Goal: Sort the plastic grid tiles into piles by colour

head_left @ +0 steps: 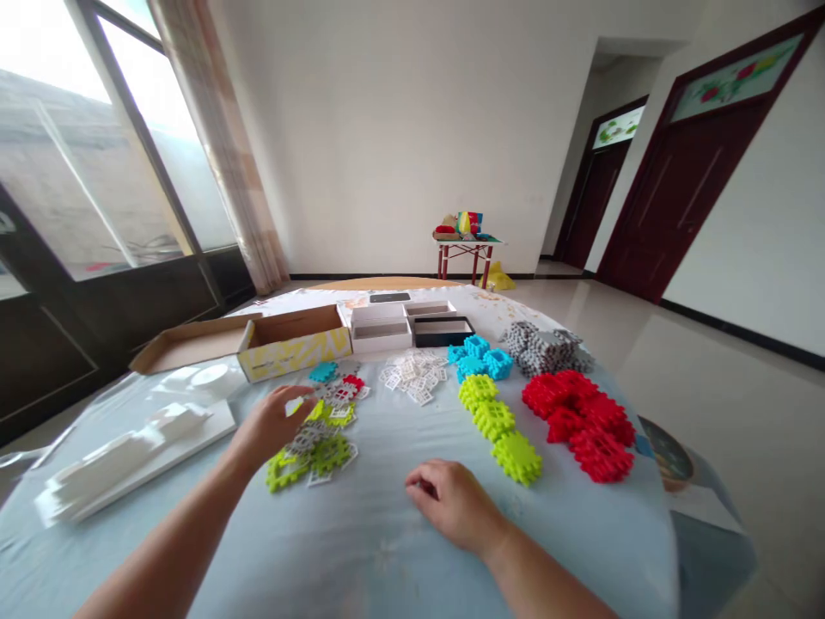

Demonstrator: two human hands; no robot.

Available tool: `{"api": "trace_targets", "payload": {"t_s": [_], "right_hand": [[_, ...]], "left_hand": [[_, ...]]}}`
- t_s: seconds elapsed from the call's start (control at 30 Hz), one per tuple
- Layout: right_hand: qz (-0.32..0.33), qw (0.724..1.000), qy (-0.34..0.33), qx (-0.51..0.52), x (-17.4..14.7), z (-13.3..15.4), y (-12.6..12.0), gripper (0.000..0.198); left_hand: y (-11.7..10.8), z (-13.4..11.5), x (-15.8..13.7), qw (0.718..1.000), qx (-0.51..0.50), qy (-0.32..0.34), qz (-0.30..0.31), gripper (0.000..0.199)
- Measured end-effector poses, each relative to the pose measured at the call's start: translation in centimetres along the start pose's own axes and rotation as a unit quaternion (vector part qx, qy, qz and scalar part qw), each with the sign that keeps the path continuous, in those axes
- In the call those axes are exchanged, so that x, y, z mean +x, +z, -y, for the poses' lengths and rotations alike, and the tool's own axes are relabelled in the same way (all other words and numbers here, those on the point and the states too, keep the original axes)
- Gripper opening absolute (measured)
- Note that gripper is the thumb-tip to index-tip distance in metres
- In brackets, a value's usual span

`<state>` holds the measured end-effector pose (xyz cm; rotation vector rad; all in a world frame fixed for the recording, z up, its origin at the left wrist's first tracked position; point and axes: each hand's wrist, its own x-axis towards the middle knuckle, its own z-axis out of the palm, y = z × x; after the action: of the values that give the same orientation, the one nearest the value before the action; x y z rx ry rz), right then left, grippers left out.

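Note:
My left hand (274, 421) reaches over a mixed pile of interlocking plastic pieces, its fingers a little apart and no piece visible in them. Below it lie yellow-green square pieces (330, 453) with notched edges, grey pieces (308, 438) and a few white window-frame pieces. Toward the back of that pile are a red piece (351, 386) and a blue piece (323, 371). My right hand (455, 505) rests on the tablecloth with its fingers curled in, and nothing shows in it. To its right runs a row of yellow-green stacks (493, 419).
Blue (478, 359), grey (542, 348) and red stacks (583, 417) stand at right. White window frames (414, 375) lie mid-table. Behind are a yellow-patterned cardboard box (300, 354), white box halves (380, 338) and a black-rimmed tray (443, 343). White packaging (142, 460) lies left.

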<state>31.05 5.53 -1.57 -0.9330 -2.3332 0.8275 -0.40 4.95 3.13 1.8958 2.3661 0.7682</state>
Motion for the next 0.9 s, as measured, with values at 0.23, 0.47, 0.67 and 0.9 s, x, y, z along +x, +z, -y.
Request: {"api": "trace_targets", "payload": {"t_s": [0.23, 0.47, 0.67, 0.9], "right_hand": [[-0.022, 0.999, -0.019, 0.018, 0.0, 0.2, 0.0, 0.02], [-0.026, 0.999, -0.013, 0.016, 0.0, 0.0, 0.3, 0.019], [-0.027, 0.999, -0.008, 0.016, 0.1, 0.1, 0.4, 0.02], [-0.023, 1.0, -0.002, 0.01, 0.1, 0.4, 0.2, 0.021]], "left_hand": [[-0.9, 3.8, -3.8, 0.998, -0.018, -0.051, 0.012, 0.061], [0.4, 1.1, -5.0, 0.997, 0.042, 0.027, 0.058, 0.056], [0.1, 0.9, -4.6, 0.998, 0.009, 0.029, 0.052, 0.045], [-0.4, -0.9, -4.2, 0.982, -0.185, -0.026, 0.03, 0.05]]}}
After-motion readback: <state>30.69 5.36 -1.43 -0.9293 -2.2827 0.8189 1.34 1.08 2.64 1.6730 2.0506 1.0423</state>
